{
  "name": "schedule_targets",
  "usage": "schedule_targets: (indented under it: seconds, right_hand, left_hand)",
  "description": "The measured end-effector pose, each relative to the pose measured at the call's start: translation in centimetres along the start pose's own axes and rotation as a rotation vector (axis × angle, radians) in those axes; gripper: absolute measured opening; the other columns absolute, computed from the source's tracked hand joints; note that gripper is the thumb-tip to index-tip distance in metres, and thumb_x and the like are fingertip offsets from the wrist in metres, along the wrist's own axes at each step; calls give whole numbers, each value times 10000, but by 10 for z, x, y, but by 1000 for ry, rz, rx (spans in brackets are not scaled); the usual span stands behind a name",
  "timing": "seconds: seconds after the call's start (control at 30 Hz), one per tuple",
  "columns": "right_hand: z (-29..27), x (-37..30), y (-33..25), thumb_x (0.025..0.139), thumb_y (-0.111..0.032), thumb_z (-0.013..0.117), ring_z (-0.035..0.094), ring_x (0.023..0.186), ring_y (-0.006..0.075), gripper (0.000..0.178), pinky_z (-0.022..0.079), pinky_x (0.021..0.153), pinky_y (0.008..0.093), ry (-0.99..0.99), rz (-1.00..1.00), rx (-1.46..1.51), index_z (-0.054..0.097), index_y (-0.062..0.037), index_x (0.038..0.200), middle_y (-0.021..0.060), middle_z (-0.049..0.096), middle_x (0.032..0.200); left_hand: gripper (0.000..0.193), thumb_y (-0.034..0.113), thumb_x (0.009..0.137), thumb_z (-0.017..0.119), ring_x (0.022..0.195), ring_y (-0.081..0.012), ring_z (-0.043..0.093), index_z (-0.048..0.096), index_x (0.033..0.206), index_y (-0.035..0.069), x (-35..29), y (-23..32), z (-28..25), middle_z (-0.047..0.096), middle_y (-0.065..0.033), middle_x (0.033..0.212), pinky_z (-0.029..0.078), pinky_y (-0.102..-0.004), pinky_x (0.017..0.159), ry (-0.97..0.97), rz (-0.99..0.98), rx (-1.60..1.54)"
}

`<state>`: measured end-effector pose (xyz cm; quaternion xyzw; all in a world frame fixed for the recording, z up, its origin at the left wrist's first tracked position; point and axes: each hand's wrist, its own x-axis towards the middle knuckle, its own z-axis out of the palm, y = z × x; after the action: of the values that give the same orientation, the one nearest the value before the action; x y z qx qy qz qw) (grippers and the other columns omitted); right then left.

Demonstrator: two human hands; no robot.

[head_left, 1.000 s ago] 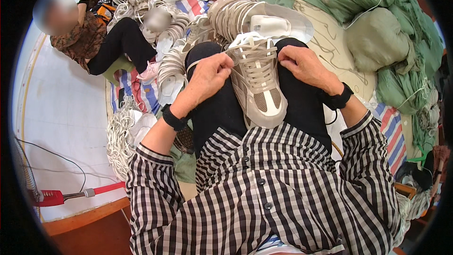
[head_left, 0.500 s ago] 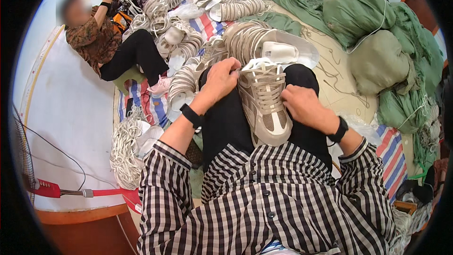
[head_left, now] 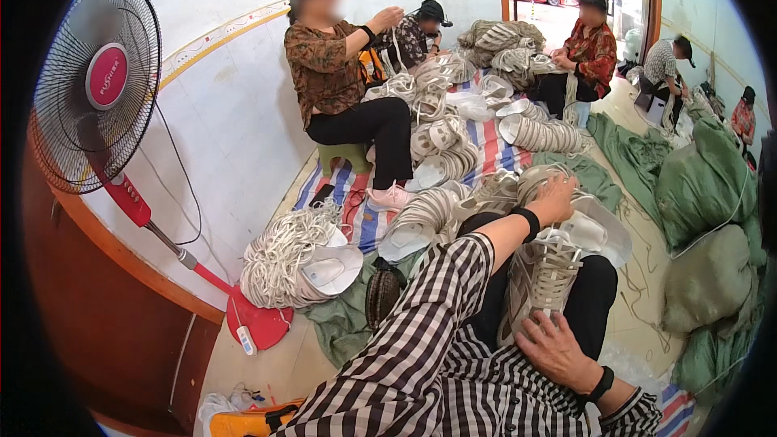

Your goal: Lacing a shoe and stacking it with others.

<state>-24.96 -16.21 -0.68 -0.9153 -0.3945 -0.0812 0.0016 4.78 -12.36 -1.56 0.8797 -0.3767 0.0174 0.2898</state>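
A beige and white laced shoe upper (head_left: pixel 544 273) lies on my lap, its toe towards me. Over that toe rests my right hand (head_left: pixel 560 352), open, with fingers spread along the surface. My left hand (head_left: pixel 552 201) reaches past the upper's heel end to a row of nested shoe uppers (head_left: pixel 609 231) beyond my knees. Its fingers are bent and closed there; whatever they grip is hidden. Another nested row of uppers (head_left: pixel 425 220) lies to the left of my knees.
White laces hang over a stack of uppers (head_left: pixel 283 255) on the floor at left, near a standing fan (head_left: pixel 105 85). Co-workers sit beyond, one on a green stool (head_left: pixel 344 155) among more uppers (head_left: pixel 542 131). Green sacks (head_left: pixel 704 186) are piled at right.
My view has swung left and up. The left hand has left the upper's lace area and moved forward to the nested row. The right hand has shifted from the upper's side onto its toe.
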Motion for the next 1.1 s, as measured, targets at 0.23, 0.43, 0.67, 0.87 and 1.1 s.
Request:
schedule_targets:
  seconds: [0.23,0.43,0.67,0.87,1.1]
  right_hand:
    - [4,-5,6,733,-163,633,502,1118,372,418,424,898,535,128,31,-28,546,-29,1119,196,534,1169]
    - [15,11,12,827,-208,533,538,1071,353,333,448,817,520,255,15,-45,563,-3,1088,211,573,1093]
    - [10,0,5,801,-188,565,564,993,310,252,457,771,454,365,154,-69,570,-16,985,169,584,960]
    - [-23,-11,41,633,-18,604,622,950,318,348,497,829,407,593,398,61,600,-3,981,166,630,999]
    - [-14,-46,144,705,89,422,619,825,169,304,471,767,283,899,912,595,604,13,936,107,660,836]
  left_hand:
    - [616,265,725,606,1233,-434,442,462,1285,53,20,-20,8,463,-253,1319,379,-536,1010,-79,-24,109]
    - [522,216,711,653,1194,-450,422,504,1186,61,24,-33,18,460,-237,1245,388,-613,915,-17,41,313]
    - [630,164,724,625,1202,-495,402,434,1320,99,26,-32,27,460,-239,1230,388,-538,996,-220,95,319]
    - [661,130,725,596,1188,-478,438,418,1361,106,8,-68,12,484,-239,1264,416,-496,978,-178,194,274]
    - [468,99,686,566,918,-447,585,525,1146,20,18,-72,-1,622,-265,956,481,-500,786,-62,372,201]
